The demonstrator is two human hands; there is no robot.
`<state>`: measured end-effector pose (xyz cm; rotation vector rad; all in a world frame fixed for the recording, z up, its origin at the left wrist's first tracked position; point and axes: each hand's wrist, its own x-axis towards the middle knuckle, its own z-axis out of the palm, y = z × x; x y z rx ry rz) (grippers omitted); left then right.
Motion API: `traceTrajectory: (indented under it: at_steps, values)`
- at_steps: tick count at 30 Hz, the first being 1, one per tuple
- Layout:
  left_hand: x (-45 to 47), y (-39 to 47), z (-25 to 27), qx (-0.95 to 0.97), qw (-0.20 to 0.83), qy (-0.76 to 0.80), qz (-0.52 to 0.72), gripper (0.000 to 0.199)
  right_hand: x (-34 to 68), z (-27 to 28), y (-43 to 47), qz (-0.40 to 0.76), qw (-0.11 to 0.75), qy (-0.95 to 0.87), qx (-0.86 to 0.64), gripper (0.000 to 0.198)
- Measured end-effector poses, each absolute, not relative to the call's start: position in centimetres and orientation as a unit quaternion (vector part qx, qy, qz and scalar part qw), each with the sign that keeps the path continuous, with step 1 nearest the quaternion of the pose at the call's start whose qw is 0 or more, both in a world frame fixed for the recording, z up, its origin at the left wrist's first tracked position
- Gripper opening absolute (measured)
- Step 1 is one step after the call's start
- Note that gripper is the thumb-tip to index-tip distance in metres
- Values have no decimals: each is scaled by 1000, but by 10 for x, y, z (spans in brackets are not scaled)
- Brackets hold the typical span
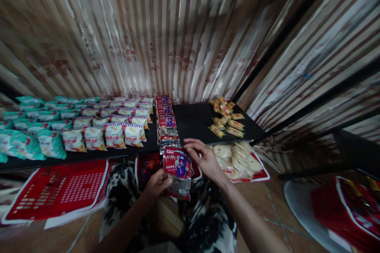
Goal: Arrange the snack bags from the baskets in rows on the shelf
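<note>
A dark red and purple snack packet (177,163) with a clear silvery lower part is held up over my lap. The fingers of my left hand (158,184) are closed on its lower left side, the thumb lying in front. My right hand (203,158) reaches to its upper right edge with fingers stretched out and loosely bent; whether they touch it I cannot tell. Just beyond, a column of matching packets (166,120) lies overlapped on the black shelf (192,122). Under the shelf edge, between my knees, a red basket (138,170) contains more dark packets, partly hidden by my hands.
Rows of white snack bags (115,135) and teal bags (51,143) stand on the left. Small yellow packs (225,116) lie on the right. Below are an upturned-looking red basket (74,189) and one of pale packs (237,158). Another red basket (326,201) sits far right.
</note>
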<state>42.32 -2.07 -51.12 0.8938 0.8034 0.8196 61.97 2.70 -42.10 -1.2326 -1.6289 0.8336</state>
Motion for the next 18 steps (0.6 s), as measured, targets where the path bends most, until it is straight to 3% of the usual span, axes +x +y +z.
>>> traceTrajectory:
  at_steps: [4, 10, 14, 18]
  values:
    - [437, -16, -495, 409, 718, 398, 400, 44, 634, -439, 18, 366, 556, -461, -587, 42]
    - [470, 2, -482, 441, 643, 451, 435, 43, 636, -458, -14, 475, 505, -435, -574, 53]
    - [490, 15, -478, 423, 630, 471, 451, 39, 632, -477, -16, 472, 539, -414, -562, 74]
    - [497, 33, -475, 418, 627, 470, 459, 35, 634, -489, 2, 490, 552, -388, -552, 82]
